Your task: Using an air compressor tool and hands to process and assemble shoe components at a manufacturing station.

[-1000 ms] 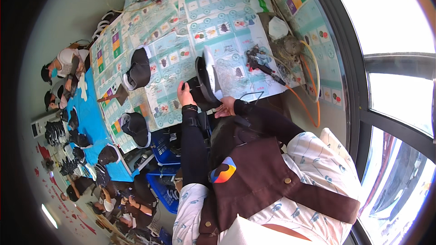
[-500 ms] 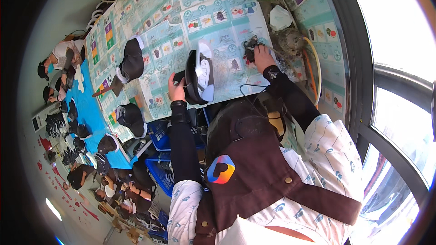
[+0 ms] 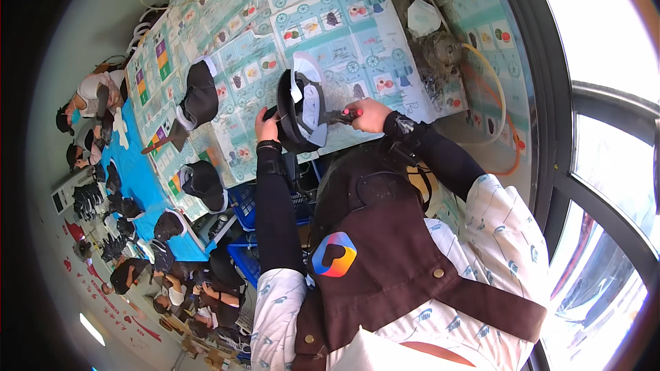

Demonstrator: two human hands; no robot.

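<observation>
My left hand (image 3: 267, 126) is closed on the left side of a black shoe upper (image 3: 289, 113), which stands over the table's front part. A grey-and-white sole side (image 3: 311, 103) of it faces right, with a white edge at its far end. From the right, my right hand (image 3: 371, 115) closes around a pair of pliers (image 3: 351, 114) with red handle ends. Their dark jaws reach to the shoe's right edge; whether they grip it cannot be made out.
Two more black shoe uppers (image 3: 200, 93) (image 3: 203, 185) lie at the table's left. A brown-handled flat tool (image 3: 165, 141) lies between them. Blue crates (image 3: 245, 206) stand below the front edge. At right are a round machine part (image 3: 447, 48) and hoses. Other people work far left.
My right hand has moved left and nearer from the dark things at the table's right, and now has the pliers at the shoe. My left hand keeps its hold.
</observation>
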